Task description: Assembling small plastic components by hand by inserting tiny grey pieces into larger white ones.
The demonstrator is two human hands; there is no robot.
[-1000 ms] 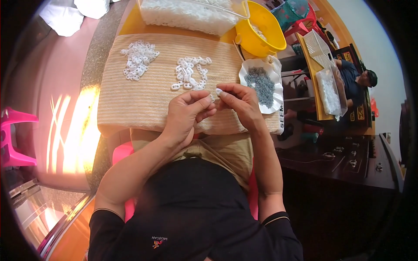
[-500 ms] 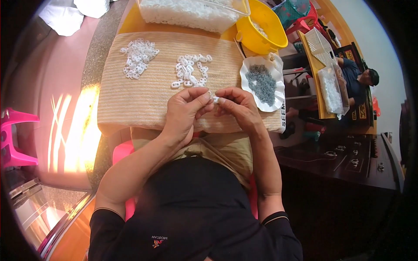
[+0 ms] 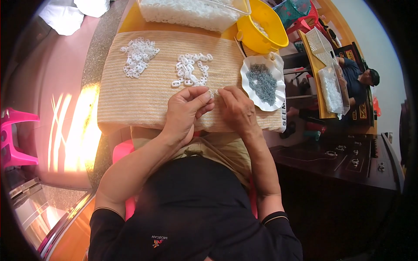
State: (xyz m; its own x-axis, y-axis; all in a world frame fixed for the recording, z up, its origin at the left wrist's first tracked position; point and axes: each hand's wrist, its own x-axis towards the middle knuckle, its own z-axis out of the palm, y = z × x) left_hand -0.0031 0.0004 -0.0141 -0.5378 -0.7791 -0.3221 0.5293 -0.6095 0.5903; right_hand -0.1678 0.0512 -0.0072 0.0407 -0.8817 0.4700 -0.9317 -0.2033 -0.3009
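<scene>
The left pile (image 3: pixel 138 60) lies unchanged. The left hand (image 3: pixel 183 108) still pinches a white piece (image 3: pixel 212 94) just below the middle pile (image 3: pixel 187 71). The right hand (image 3: pixel 238 109), which met the piece half a second ago, has parted and turned knuckles-up; whether it grips anything cannot be told. The dish (image 3: pixel 279 71) remains beside it.

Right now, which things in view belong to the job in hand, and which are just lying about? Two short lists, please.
Likely in the job:
left hand, pinching a small white piece
right hand beside it
white pile and white cluster on the striped cloth
grey bits in the scalloped dish
clear bin of white pieces

Likely just about:
pink stool
white bundles
</scene>
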